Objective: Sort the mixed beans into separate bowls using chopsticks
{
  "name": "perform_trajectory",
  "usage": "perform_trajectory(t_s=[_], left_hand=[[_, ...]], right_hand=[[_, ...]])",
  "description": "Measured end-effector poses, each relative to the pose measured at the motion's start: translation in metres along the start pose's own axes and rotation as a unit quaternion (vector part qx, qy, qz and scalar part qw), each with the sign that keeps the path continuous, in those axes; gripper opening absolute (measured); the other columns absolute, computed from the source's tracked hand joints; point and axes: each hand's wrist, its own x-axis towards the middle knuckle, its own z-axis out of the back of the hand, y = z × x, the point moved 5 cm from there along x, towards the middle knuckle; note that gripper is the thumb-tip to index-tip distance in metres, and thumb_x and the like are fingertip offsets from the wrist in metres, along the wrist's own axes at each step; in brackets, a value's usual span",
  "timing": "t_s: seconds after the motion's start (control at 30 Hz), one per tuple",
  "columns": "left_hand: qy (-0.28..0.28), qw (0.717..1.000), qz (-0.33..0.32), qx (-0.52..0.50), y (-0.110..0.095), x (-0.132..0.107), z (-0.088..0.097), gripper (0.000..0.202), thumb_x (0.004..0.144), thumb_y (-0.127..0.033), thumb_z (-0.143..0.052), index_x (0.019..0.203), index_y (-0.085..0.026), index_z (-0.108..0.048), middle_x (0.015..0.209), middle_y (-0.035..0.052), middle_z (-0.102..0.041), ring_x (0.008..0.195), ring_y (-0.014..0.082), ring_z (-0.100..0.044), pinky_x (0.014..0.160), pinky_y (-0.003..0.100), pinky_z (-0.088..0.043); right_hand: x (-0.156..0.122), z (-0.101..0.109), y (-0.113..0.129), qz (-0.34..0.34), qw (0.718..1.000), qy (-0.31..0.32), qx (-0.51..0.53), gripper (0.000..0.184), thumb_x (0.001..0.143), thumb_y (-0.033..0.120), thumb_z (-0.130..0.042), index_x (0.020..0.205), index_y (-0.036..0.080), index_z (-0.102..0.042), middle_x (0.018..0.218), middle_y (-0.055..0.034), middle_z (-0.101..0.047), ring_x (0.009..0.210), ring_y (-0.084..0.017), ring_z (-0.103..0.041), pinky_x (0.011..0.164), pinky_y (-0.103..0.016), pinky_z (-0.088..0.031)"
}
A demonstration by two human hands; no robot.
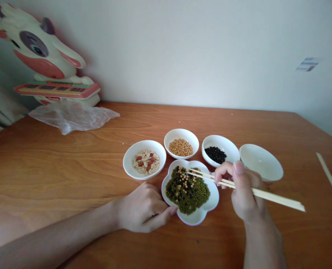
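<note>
The right hand (247, 190) grasps a pair of chopsticks (278, 200), their tips at the mixed green, black and yellow beans (202, 192) in a flower-shaped dish (196, 220) — whether they pinch one is too small to tell. The left hand (143, 209) pinches the dish's near-left rim, its other fingers folded. Crowding close behind are a peanut bowl (126, 164), a yellow-bean bowl (187, 134) and a black-bean bowl (230, 149); the right hand partly hides a fourth white bowl (261, 160). Farther off on the wooden table (56, 168) — a crumpled plastic bag (76, 117) before a cow toy (37, 67) at left, a pale strip (329, 175) at right
</note>
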Motion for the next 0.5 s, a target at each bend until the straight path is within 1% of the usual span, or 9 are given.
perform_trajectory(t_s=[0.13, 0.3, 0.5], left_hand=[[-0.003, 1.0, 0.001, 0.0, 0.0, -0.0004, 0.0, 0.045, 0.109, -0.021, -0.051, 0.064, -0.019, -0.049, 0.054, 0.0004, -0.059, 0.048, 0.0115, -0.05, 0.05, 0.033, -0.027], [-0.004, 1.0, -0.002, -0.006, -0.0005, -0.0009, 0.0003, 0.045, 0.109, -0.021, -0.051, 0.064, -0.019, -0.051, 0.055, 0.0008, -0.059, 0.048, 0.0117, -0.051, 0.05, 0.033, -0.027], [-0.006, 1.0, -0.003, -0.003, -0.0011, 0.0, 0.0008, 0.046, 0.109, -0.021, -0.051, 0.063, -0.02, -0.051, 0.054, 0.0009, -0.059, 0.047, 0.0115, -0.051, 0.049, 0.033, -0.027]], right_hand=[[0.0008, -0.0012, 0.0014, 0.005, 1.0, -0.001, 0.006, 0.062, 0.115, 0.05, -0.03, 0.074, 0.022, -0.067, 0.066, -0.0003, -0.062, 0.062, -0.014, -0.056, 0.061, -0.032, -0.04], [0.0014, -0.0012, 0.0034, -0.001, 1.0, -0.021, 0.004, 0.065, 0.115, 0.051, -0.03, 0.07, 0.022, -0.067, 0.063, -0.0009, -0.061, 0.06, -0.014, -0.056, 0.059, -0.032, -0.04], [0.0022, -0.0016, 0.0051, 0.0, 1.0, -0.013, 0.0, 0.071, 0.114, 0.056, -0.024, 0.067, 0.022, -0.066, 0.061, -0.0021, -0.062, 0.058, -0.015, -0.056, 0.057, -0.033, -0.039]])
